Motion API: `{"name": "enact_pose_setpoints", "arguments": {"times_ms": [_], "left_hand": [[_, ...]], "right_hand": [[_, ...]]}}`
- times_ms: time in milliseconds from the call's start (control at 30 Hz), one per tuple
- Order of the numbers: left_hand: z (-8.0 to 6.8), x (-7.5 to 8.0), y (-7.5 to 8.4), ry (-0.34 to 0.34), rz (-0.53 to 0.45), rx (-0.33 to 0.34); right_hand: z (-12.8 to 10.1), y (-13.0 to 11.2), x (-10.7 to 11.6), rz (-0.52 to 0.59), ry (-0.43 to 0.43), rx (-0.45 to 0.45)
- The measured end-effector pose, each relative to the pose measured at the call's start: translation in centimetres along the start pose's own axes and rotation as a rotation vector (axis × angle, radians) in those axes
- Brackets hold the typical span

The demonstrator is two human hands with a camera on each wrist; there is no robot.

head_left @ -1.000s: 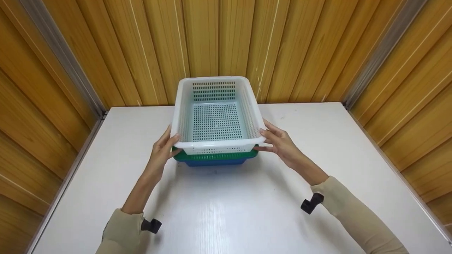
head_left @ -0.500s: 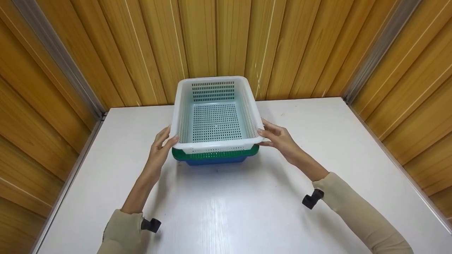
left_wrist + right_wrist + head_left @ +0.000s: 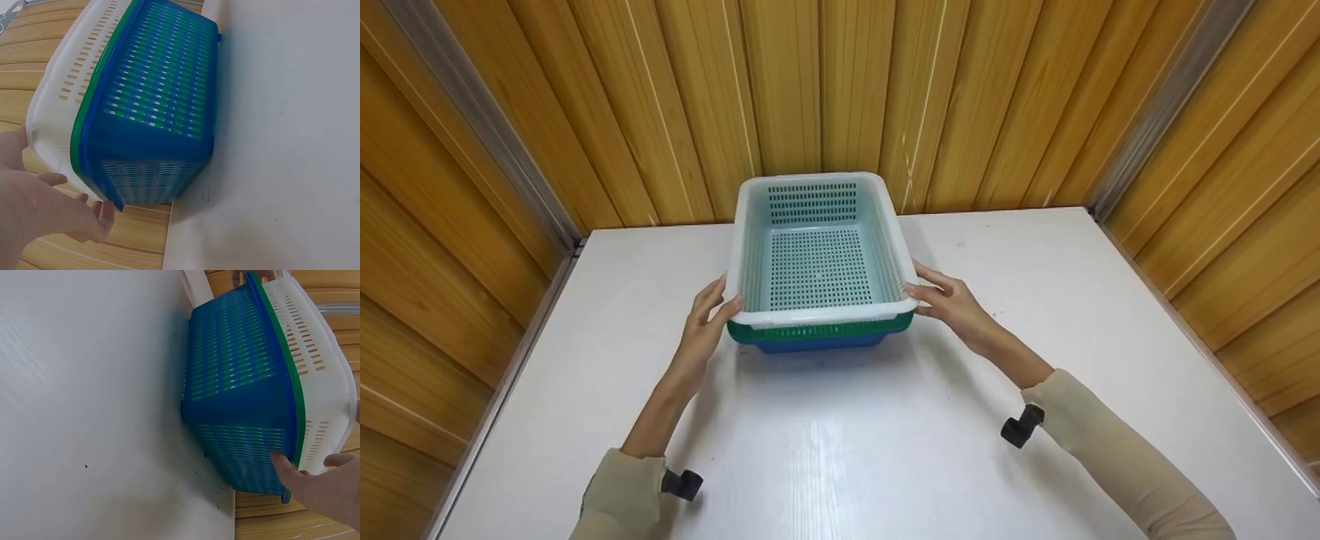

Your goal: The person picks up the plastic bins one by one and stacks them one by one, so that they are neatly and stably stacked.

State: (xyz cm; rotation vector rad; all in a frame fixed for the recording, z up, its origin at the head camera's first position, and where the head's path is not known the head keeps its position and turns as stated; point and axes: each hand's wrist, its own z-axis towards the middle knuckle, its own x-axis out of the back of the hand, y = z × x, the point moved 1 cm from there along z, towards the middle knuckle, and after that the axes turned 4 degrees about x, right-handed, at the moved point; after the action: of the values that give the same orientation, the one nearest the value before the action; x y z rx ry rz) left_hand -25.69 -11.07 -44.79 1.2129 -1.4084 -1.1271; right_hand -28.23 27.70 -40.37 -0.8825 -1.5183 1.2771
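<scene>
Head view: white perforated plastic basket (image 3: 817, 255) sits nested in green plastic basket (image 3: 819, 331), which sits in blue perforated plastic basket (image 3: 817, 345); stack on white tabletop (image 3: 885, 435), near back edge by wood-panel wall (image 3: 840, 90).

L hand (image 3: 706, 324) at front-left corner of stack, fingers fairly straight against white rim, thumb on top; not curled round it. R hand (image 3: 952, 301) at front-right corner, fingers extended along rim, likewise a loose flat contact.

L wrist view: white rim just above green rim, small gap only; blue base flat on table. R wrist view: fingertip (image 3: 279, 464) touches blue wall below green rim.

Judgement: nesting looks essentially done, white basket seated or nearly so. Left: final press-down if any, then hands off.
</scene>
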Motion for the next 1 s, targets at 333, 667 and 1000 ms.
{"name": "enact_pose_setpoints", "arguments": {"times_ms": [333,667,1000], "left_hand": [[-0.2,-0.5,-1.4,0.003,0.003,0.004],[-0.8,-0.6,-2.5,0.004,-0.007,-0.002],[-1.4,-1.0,-3.0,-0.003,-0.035,-0.007]], "right_hand": [[-0.8,1.2,-0.2,0.085,-0.064,-0.009],[-1.2,1.9,-0.7,0.091,-0.047,-0.021],[-1.7,2.0,-1.1,0.093,-0.010,-0.049]]}}
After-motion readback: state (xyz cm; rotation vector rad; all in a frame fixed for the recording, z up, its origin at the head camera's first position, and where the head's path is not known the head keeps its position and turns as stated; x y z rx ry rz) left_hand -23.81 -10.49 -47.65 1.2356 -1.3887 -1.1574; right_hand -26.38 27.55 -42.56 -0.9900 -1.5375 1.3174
